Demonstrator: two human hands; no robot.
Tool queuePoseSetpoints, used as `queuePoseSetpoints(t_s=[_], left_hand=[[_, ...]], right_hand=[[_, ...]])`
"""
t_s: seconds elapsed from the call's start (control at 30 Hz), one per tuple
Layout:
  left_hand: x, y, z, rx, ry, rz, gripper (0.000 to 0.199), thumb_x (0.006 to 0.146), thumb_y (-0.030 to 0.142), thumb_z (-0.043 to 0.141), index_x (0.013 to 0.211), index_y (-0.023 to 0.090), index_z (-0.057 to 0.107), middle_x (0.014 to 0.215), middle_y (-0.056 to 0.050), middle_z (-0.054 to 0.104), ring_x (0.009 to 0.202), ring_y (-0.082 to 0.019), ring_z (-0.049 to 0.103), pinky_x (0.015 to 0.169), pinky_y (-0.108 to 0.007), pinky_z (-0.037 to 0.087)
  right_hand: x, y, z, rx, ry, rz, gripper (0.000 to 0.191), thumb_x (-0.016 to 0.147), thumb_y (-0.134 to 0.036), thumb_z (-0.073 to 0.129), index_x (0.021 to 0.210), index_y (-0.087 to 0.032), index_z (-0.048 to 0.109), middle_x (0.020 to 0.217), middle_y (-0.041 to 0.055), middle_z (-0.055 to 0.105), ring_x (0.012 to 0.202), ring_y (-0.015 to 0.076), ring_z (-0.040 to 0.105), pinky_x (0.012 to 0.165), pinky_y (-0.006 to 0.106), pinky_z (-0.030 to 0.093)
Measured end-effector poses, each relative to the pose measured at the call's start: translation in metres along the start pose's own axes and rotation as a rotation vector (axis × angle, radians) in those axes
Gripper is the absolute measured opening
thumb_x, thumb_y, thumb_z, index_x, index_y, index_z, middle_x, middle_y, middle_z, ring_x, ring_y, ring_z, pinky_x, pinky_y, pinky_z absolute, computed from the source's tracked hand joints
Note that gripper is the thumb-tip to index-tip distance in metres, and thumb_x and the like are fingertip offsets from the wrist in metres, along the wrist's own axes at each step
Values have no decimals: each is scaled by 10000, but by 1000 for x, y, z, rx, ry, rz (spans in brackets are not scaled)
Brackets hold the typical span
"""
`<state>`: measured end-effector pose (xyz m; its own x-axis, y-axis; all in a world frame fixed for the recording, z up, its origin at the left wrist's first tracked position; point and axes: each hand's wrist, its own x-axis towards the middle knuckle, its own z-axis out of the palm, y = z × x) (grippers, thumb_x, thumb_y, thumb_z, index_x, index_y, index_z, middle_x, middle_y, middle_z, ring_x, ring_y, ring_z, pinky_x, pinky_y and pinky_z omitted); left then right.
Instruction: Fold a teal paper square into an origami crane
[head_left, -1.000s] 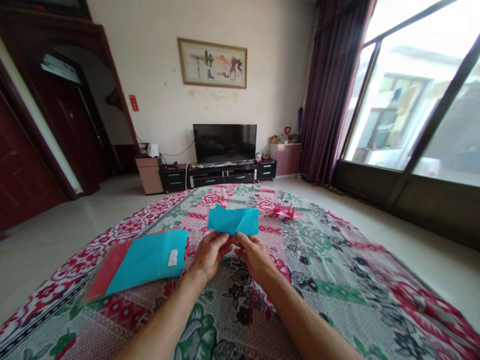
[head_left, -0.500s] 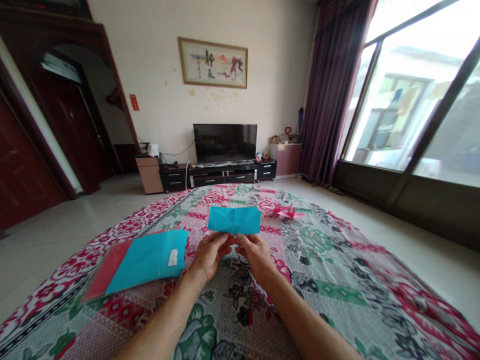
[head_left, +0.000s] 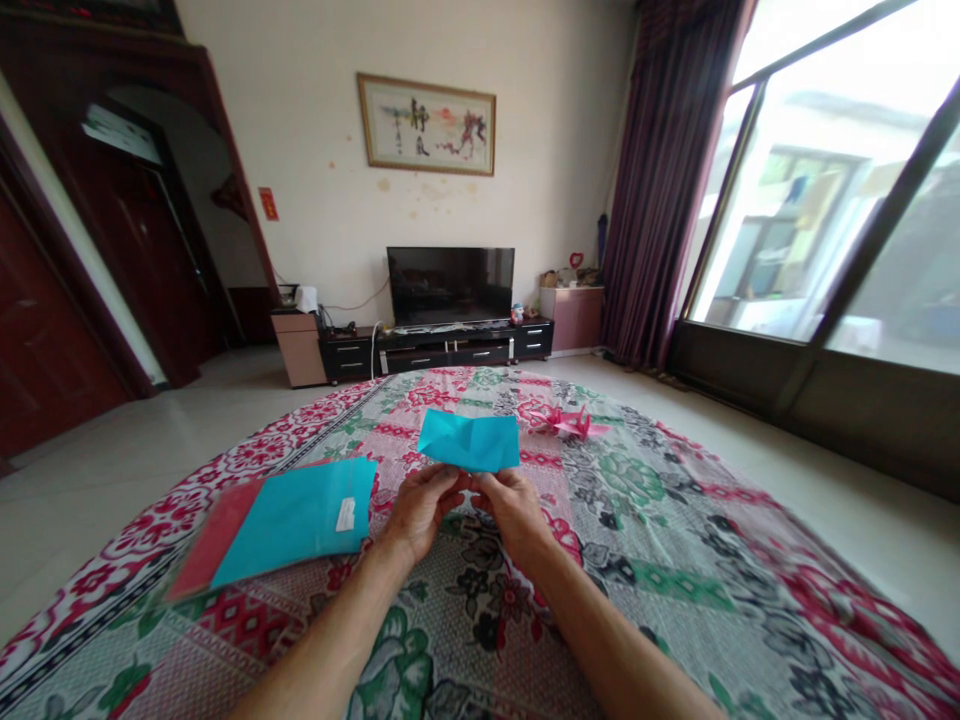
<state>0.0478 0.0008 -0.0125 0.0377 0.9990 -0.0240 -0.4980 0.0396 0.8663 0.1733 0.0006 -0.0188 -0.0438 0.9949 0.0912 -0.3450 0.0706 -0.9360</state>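
Note:
A small blue sheet of paper [head_left: 469, 440] with creases across it is held up above the table in front of me. My left hand [head_left: 424, 508] pinches its lower edge near the middle, thumb on the near side. Close beside it, my right hand [head_left: 512, 510] pinches the same edge, and the fingertips of both hands nearly meet. The fingers behind the paper are partly hidden. Beyond the paper, to the right, pink folded paper cranes [head_left: 574, 422] rest on the tablecloth.
A clear packet of blue and red paper [head_left: 300, 520] with a white label lies left of my hands. Under everything spreads a floral tablecloth [head_left: 637, 540] on a rounded table. Farther back are a television [head_left: 450, 286] on a black cabinet, and a purple curtain [head_left: 649, 190] by the window.
The blue paper has bent and tilted slightly in my fingers, its left and right edges now slanting. Both hands keep nearly the same place and grip.

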Motion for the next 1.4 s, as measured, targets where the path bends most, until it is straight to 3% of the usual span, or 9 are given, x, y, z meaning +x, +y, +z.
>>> queuePoseSetpoints(t_s=[0.43, 0.77, 0.87, 1.17, 1.4], left_hand=[[1, -1, 1, -3, 27, 49, 216, 511, 268, 811, 632, 143, 683, 658, -20, 698, 644, -125, 625, 581, -212, 479], [0, 7, -2, 227, -70, 176, 178, 612, 302, 752, 680, 141, 717, 624, -29, 688, 596, -119, 598, 612, -229, 463], [1, 7, -2, 270, -27, 217, 175, 611, 310, 747, 633, 142, 705, 592, -21, 675, 570, -118, 584, 594, -229, 459], [2, 1, 4, 433, 123, 252, 238, 647, 371, 684, 685, 138, 719, 655, -70, 707, 641, -180, 632, 636, -281, 486], [5, 2, -3, 584, 130, 358, 178, 608, 309, 632, 493, 175, 657, 488, -11, 636, 506, -157, 552, 543, -259, 407]], right_hand=[[4, 6, -3, 11, -12, -19, 278, 660, -402, 694, 803, -164, 671, 808, 50, 695, 734, 153, 617, 682, 276, 463], [2, -6, -6, -102, -109, -122, 252, 700, -407, 630, 777, -173, 684, 749, 36, 679, 642, 130, 578, 645, 263, 464], [0, -8, -6, -122, -105, -144, 246, 726, -402, 594, 746, -171, 678, 689, 25, 659, 606, 122, 557, 627, 258, 459], [2, -1, -4, -203, 96, -159, 264, 699, -393, 623, 724, -137, 677, 645, 48, 654, 577, 140, 560, 576, 265, 440], [4, -2, -12, -322, 43, -306, 183, 665, -311, 610, 605, -157, 687, 536, -6, 564, 525, 116, 434, 521, 243, 357]])
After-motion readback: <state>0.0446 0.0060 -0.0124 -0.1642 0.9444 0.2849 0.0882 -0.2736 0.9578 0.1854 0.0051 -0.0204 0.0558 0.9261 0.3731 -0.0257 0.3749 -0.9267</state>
